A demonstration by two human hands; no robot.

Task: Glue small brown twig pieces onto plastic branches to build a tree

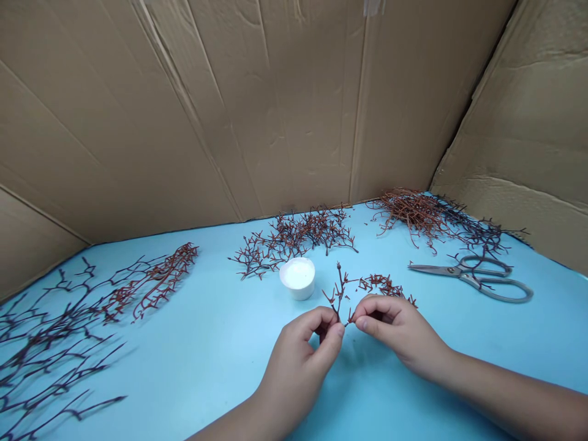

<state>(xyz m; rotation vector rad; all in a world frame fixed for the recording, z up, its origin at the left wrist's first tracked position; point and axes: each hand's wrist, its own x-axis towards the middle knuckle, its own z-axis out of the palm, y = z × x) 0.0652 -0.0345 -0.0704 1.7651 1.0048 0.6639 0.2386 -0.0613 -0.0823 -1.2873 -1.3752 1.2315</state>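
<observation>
Between thumb and fingers, my left hand (305, 355) pinches a dark brown branching twig (340, 288) that stands upright and carries small reddish tips. My right hand (399, 331) is closed in a pinch on a small reddish-brown twig piece (351, 317), close beside the lower end of the branching twig. Whether the two pieces touch I cannot tell. Just behind my hands stands a small white cup (297, 278) with white contents. Past my right fingertips lies a little heap of short reddish pieces (383, 284).
Grey-handled scissors (473, 275) lie at the right. Reddish branched twigs (303, 233) rest at the back, with a pile of thin reddish stems (408, 211) at back right. Dark bare branches (50, 337) spread over the left. Cardboard walls (285, 110) enclose the blue table (206, 355).
</observation>
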